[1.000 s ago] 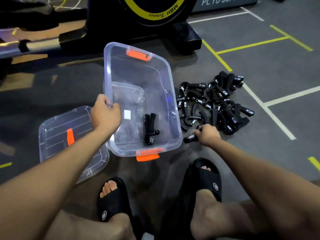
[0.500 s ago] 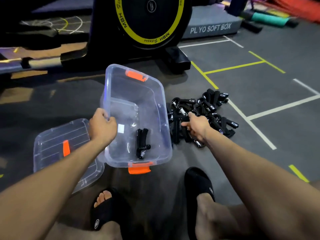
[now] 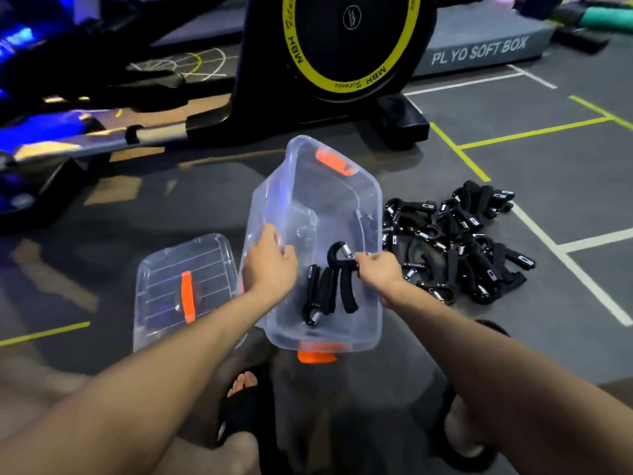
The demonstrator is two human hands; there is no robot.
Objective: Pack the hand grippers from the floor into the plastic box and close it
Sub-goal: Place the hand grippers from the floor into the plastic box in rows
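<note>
Since the earlier frame the right hand (image 3: pixel 378 270) has left the pile (image 3: pixel 455 241) beside it and now holds a hand gripper (image 3: pixel 339 265) over the plastic box (image 3: pixel 342 200), whose rim the left hand (image 3: pixel 270 265) grips. Next: release it beside the packed gripper (image 3: pixel 313 296).

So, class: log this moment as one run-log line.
left hand: gripping plastic box rim | right hand: holding hand gripper over box | in box: one gripper | lid: off, on floor | pile: unpacked

Black exercise machine (image 3: pixel 335 63) with yellow-ringed wheel; grey plyo soft box (image 3: pixel 479 46) behind — black sandals (image 3: pixel 246 416) below.
</note>
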